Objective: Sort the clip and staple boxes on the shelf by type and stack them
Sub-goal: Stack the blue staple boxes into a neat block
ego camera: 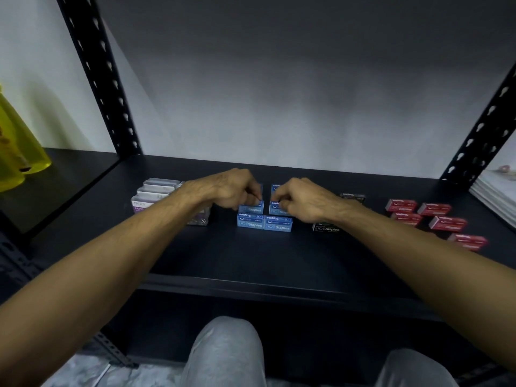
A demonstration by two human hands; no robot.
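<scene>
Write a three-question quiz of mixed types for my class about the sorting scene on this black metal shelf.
1. True or false: both hands are at the small blue cardboard staple boxes.
2. Which side of the blue group holds the small red cardboard boxes: A left, B right?
3. Fill in: the clear plastic paper clip boxes lie beside the person's ___ hand.

Key: 1 true: left hand and right hand both touch them. 2 B. 3 left.

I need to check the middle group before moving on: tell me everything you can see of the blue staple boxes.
The blue staple boxes are small cardboard cartons printed "Staples" in white, grouped mid-shelf. Two sit side by side touching in front; behind them more blue boxes stand higher, apparently stacked. The left hand and right hand each pinch a rear box with the fingers.
</scene>
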